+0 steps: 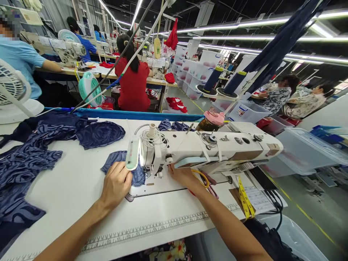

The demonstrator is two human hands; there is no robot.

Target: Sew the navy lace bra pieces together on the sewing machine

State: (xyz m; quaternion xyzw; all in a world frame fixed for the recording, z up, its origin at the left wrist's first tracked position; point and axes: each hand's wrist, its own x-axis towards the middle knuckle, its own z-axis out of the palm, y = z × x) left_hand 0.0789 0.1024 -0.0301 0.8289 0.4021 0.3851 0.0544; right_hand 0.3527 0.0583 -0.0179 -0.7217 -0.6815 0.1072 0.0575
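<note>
A white sewing machine (190, 145) stands on the table in the middle of the head view. Under its needle area lies a blue patterned fabric piece (140, 175), its far part reaching left behind a small pale lamp-like plate (132, 154). My left hand (116, 181) is at the near edge of this piece, fingers curled and closed on it. To the right of the needle, my right hand (181, 175) reaches under the machine arm; its fingertips are hidden there. Yellow-handled scissors (202, 178) lie by my right wrist.
Navy patterned fabric pieces (40, 152) spread over the left of the table (76, 192). A yellow measuring tape (246, 199) and written paper (261, 199) lie on the right. Thread cones (213, 79) stand behind the machine. A person in red (133, 83) sits ahead; clear plastic boxes (307, 148) stand right.
</note>
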